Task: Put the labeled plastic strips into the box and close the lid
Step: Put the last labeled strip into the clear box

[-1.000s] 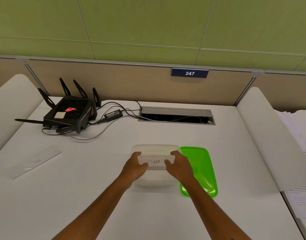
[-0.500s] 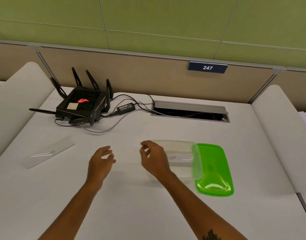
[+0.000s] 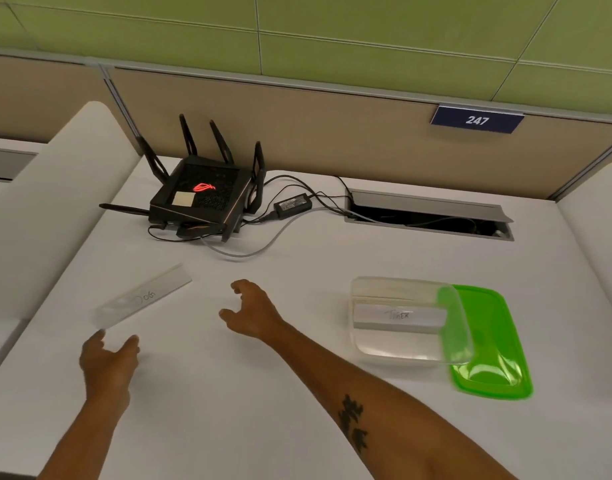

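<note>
A clear plastic strip (image 3: 141, 296) with handwriting lies flat on the white desk at the left. My left hand (image 3: 107, 365) hovers just below its near end, fingers apart, holding nothing. My right hand (image 3: 252, 311) is open to the right of that strip, not touching it. A clear plastic box (image 3: 363, 344) stands at the right with no lid on, and a strip marked "TIGER" (image 3: 399, 315) lies inside it. The green lid (image 3: 494, 344) rests on the desk against the box's right side, partly under the box's rim.
A black router (image 3: 202, 199) with several antennas sits at the back left, its cables and a power brick (image 3: 292, 204) trailing to an open cable hatch (image 3: 429, 216). Partition walls rise behind the desk and white rounded dividers stand at both sides.
Both hands left the box, where they had set the TIGER strip, and moved left toward the other strip. The view has swung left, so the box now appears at the right.
</note>
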`<state>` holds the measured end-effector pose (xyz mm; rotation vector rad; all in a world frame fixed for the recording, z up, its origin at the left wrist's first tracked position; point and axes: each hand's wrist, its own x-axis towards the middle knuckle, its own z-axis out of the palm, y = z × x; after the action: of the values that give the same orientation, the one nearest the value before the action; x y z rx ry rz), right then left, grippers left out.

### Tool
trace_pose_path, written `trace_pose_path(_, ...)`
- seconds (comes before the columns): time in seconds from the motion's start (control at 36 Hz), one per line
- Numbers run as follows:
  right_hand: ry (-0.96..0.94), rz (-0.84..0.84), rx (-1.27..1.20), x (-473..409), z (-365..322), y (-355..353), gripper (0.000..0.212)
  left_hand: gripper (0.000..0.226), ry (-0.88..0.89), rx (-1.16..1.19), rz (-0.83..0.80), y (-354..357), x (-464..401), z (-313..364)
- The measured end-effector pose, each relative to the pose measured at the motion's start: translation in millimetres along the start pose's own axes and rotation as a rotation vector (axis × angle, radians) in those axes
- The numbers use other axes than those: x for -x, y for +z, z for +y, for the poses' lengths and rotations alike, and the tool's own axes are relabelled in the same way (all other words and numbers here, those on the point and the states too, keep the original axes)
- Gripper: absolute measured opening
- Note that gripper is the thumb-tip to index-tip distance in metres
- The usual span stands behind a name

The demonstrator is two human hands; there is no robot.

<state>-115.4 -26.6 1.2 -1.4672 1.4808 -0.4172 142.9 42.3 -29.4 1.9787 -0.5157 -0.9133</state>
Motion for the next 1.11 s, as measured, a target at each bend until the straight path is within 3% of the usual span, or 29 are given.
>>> trace_pose_path(0.33,0.073,-0.105,-0.164,-68.3,-61.2,43.7,0.092,0.076,-0.056,0.101,-0.035,-32.2,-49.5,9.0)
trace_pose_path(0.86,0.066,-0.114,-0.166,-88.4,-77.0,64.6,0.086,0.051,-0.035,0.086,-0.113,-27.4,-70.8,17.2)
trace_pose_path(1.11,0.047,-0.108,-0.171,-90.3,-77.9,59.0,0.087,0.051,-0.015,0.045,-0.102,-32.7,-66.3,25.8)
